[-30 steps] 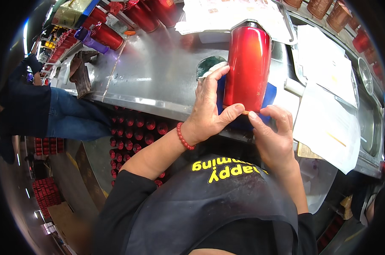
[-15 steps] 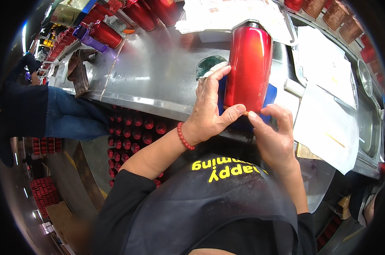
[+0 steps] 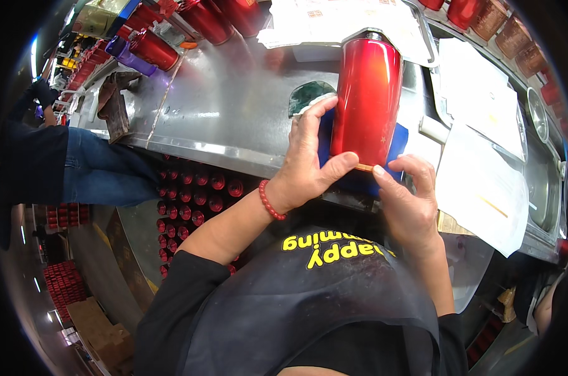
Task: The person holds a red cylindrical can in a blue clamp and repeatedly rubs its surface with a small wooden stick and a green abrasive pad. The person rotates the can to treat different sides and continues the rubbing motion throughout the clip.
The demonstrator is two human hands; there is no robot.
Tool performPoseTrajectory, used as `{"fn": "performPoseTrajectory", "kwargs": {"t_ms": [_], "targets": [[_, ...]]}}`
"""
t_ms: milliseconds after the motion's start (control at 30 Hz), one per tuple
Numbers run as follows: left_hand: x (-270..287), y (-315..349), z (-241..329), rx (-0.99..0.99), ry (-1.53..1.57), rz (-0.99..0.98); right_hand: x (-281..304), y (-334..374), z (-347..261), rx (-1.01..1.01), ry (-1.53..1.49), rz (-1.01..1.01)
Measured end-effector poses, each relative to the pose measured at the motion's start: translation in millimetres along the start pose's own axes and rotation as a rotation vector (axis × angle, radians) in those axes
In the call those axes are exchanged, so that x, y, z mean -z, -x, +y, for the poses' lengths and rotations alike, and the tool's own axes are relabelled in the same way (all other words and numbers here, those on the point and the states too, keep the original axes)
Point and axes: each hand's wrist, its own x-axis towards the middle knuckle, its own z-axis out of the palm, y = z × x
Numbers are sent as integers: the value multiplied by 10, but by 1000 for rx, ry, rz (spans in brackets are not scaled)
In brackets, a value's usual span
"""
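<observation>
A glossy red cylindrical canister [image 3: 367, 100] lies on a blue support [image 3: 399, 143] on the metal bench, its near end toward me. My left hand [image 3: 306, 156] grips its left side, fingers along the wall and thumb at the near edge. A thin gold strip [image 3: 364, 167] runs across that near edge. At the strip's right end, the thumb of my right hand [image 3: 409, 194] presses, while its bent index finger rests near the canister's lower right side. My right hand's other fingers are curled and partly hidden.
White paper sheets [image 3: 484, 182] cover the right of the bench, a thin gold strip [image 3: 494, 205] on one. Left of the canister lies a dark green piece [image 3: 309, 94]. Red canisters [image 3: 205, 22] stand at the back. A co-worker in jeans [image 3: 105, 166] stands at left.
My right thumb has shifted slightly right along the near edge, showing more of the gold strip. My left hand keeps its grip, with its thumb and fingers moved slightly left.
</observation>
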Motion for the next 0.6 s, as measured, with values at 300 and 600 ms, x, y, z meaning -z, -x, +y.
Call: {"fn": "performPoseTrajectory", "kwargs": {"t_ms": [300, 600], "targets": [[20, 195, 126, -518, -436, 156, -40, 31, 60, -28, -48, 20], [-60, 26, 236, -631, -384, 49, -58, 36, 75, -26, -57, 16]]}}
